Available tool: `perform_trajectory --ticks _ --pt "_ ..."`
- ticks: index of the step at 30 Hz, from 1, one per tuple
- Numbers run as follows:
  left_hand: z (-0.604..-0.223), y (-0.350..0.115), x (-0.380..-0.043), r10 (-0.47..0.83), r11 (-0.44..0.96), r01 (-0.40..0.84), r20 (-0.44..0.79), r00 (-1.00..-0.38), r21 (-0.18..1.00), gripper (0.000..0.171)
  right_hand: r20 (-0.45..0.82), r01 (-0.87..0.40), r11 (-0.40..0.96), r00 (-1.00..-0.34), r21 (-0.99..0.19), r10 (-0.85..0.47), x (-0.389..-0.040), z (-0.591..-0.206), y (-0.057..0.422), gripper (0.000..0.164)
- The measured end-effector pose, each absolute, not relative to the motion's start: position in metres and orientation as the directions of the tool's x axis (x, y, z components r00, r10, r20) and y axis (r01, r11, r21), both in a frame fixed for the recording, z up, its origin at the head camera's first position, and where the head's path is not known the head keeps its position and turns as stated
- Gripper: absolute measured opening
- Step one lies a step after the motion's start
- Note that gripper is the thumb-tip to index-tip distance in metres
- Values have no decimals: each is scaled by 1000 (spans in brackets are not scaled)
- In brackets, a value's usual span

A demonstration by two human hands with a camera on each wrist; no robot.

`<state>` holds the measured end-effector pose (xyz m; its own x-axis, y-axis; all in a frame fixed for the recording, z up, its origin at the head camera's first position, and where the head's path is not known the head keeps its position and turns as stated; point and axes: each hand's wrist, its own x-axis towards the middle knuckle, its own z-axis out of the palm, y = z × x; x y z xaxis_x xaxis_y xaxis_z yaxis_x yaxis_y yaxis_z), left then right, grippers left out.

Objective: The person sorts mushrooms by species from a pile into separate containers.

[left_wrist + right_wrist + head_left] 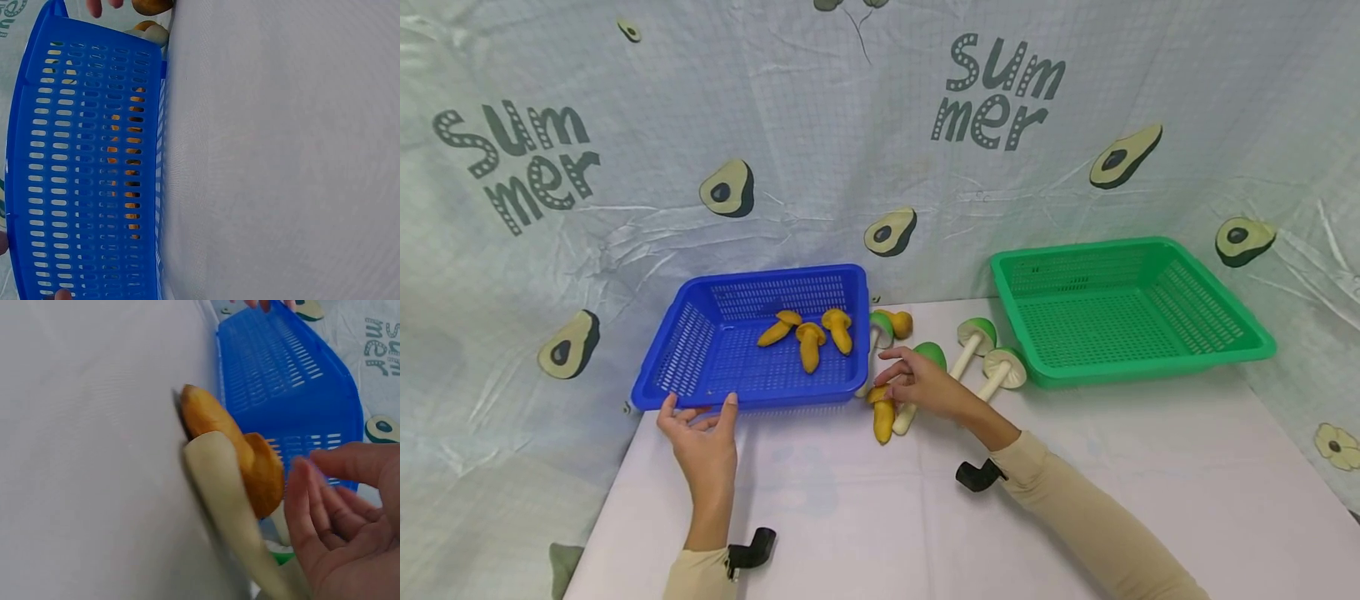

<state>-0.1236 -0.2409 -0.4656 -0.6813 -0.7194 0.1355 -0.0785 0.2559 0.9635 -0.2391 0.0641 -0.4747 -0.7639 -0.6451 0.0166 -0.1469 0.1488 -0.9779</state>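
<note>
My left hand (706, 446) grips the front rim of the blue basket (790, 398), with fingertips over the rim and others against its outer wall in the left wrist view. Three yellow mushrooms (809, 347) lie inside this basket. Right of it, my right hand (925, 385) hovers with loosely bent fingers over the cap of a yellow mushroom (883, 421) lying on the table. In the right wrist view, nothing shows between the thumb and fingers. Beside that mushroom lies a green-capped mushroom (931, 353) with a pale stem, partly hidden by my right hand.
A green basket (1142, 367) stands at the right. Between the baskets lie more pale-stemmed mushrooms (976, 335) and another yellow mushroom (901, 323). A printed cloth (820, 167) hangs behind the white-covered table (865, 525).
</note>
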Motion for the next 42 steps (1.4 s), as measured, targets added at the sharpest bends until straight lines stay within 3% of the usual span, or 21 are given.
perform_trajectory --ticks 5,10,23,28,35,42 --pt "-465 -241 -123 -713 258 -71 140 -687 964 86 109 -233 100 -740 -967 -664 -238 -484 63 55" --pt "-464 -241 -123 -708 262 -76 138 -692 962 86 118 -262 112 -722 -958 -682 -233 -489 59 54" --pt "-465 -241 -122 -711 264 -78 140 -689 961 86 25 -368 359 -727 -858 -686 -217 -489 44 45" --pt "-466 -241 -122 -710 260 -86 130 -692 962 87 55 -438 387 -717 -811 -695 -216 -490 43 43" --pt "-466 -241 -122 -718 257 -93 126 -685 962 86 39 -556 423 -636 -716 -770 -211 -485 46 36" --pt "-465 -243 -124 -711 252 -89 122 -692 964 87 4 -570 499 -662 -653 -750 -208 -483 41 40"
